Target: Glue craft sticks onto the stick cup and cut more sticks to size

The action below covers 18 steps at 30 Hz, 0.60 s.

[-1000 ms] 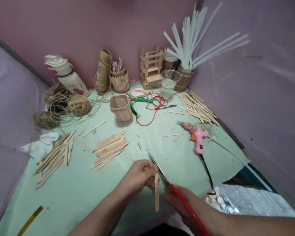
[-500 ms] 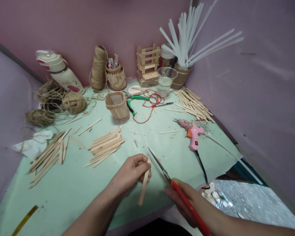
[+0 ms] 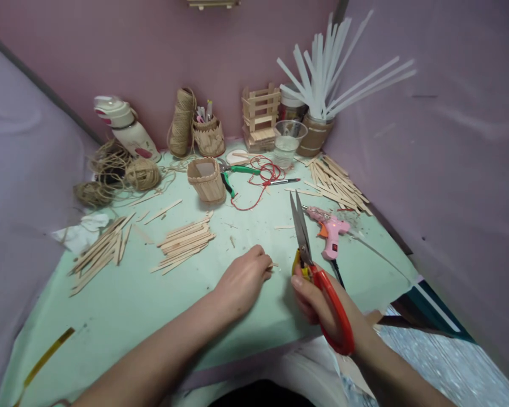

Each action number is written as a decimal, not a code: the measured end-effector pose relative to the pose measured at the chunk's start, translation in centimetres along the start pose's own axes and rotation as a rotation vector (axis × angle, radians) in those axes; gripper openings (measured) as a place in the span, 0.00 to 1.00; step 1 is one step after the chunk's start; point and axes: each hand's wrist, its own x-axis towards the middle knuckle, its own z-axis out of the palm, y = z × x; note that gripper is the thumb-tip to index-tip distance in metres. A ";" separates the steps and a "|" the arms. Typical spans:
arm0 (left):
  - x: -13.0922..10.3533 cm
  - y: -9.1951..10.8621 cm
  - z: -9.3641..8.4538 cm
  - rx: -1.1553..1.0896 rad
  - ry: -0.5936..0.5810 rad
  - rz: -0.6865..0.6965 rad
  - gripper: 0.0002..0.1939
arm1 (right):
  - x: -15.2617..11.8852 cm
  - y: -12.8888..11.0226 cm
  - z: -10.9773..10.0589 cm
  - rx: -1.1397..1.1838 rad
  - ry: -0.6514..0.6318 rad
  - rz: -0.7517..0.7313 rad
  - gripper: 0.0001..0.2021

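My left hand is closed low over the table's front middle. From its fingertips pokes a short pale end of a wooden craft stick; the rest is hidden by the hand. To the right, my right hand grips red-handled scissors, blades pointing up and slightly parted. Something yellow shows between that hand and the scissors' pivot; I cannot make out what it is. Left of my left hand lies a pile of craft sticks. Beyond it stands a small stick-covered basket.
A pink glue gun lies close to the scissors on the right. Green-handled pliers, red cord and a cup of water are farther back. More sticks lie back right, twine balls at left.
My left hand has turned palm down, hiding most of the stick. The scissors have swung upright and right, their blades now slightly parted. The view has shifted a little.
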 end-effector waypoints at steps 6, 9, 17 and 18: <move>1.5 -0.7 0.1 -0.019 0.095 0.037 0.06 | 1.9 -1.3 0.3 0.094 -0.025 -0.085 0.16; 3.1 -1.6 -1.8 -0.060 0.301 -0.021 0.06 | 3.5 -2.0 0.5 0.115 -0.049 -0.141 0.16; 6.0 -4.0 -3.0 -0.090 0.457 -0.140 0.08 | 7.6 -3.2 0.9 0.306 -0.050 -0.130 0.16; 5.9 -4.0 -3.0 -0.099 0.473 -0.140 0.08 | 7.8 -3.2 0.9 0.336 -0.046 -0.119 0.17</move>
